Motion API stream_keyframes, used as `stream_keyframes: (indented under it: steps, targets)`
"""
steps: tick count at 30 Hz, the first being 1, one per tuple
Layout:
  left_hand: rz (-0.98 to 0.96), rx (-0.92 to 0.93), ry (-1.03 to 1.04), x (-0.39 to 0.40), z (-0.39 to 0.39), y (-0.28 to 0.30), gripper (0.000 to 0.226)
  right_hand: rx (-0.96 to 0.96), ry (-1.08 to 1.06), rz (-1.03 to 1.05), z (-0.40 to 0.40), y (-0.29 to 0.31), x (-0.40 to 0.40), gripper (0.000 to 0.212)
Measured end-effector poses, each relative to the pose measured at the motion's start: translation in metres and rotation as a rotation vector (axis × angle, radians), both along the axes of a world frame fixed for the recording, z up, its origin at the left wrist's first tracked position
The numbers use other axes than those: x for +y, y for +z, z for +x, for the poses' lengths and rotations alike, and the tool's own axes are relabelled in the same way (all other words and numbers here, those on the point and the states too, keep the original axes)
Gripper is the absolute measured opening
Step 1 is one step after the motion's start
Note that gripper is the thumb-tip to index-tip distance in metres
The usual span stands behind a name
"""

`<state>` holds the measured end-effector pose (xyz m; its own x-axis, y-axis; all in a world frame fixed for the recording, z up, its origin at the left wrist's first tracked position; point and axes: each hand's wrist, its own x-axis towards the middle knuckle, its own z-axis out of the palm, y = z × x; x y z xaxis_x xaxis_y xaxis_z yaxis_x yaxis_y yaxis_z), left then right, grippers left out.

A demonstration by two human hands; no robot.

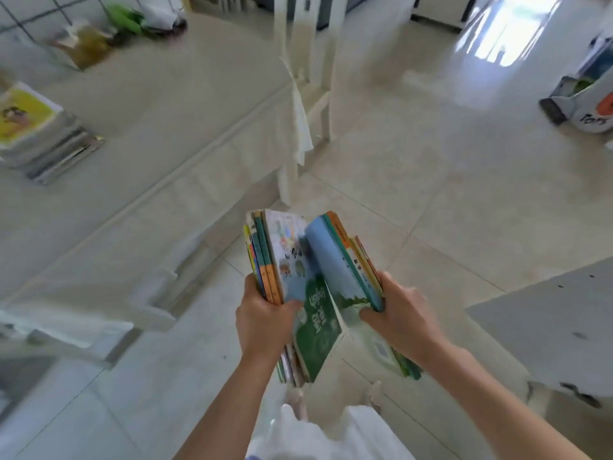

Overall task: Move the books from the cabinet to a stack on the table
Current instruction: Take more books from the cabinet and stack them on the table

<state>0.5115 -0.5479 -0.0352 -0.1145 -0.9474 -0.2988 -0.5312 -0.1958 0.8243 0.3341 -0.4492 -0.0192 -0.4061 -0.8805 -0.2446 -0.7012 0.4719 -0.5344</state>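
Fingers (295,305) of both hands grasping books (318,280), bundle splayed between them, above floor (431,180)

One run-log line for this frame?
phase: carrying | left hand: grips book bundle | right hand: grips book bundle | stack on table: waiting

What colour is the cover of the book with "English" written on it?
Green with white lettering. The English book shows in the head view, between the left hand and right hand.
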Motion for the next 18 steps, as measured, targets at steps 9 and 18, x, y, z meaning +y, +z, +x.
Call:
stream_keyframes:
  steps: [9, 18]
  targets:
    - [0.019, 0.01, 0.278, -0.074, 0.09, 0.008, 0.043, -0.029, 0.236, 0.056, 0.071, 0.003, -0.125, 0.038]
    - [0.009, 0.047, 0.452, -0.174, 0.09, 0.005, 0.05, -0.053, 0.373, 0.104, 0.068, 0.003, -0.264, 0.039]
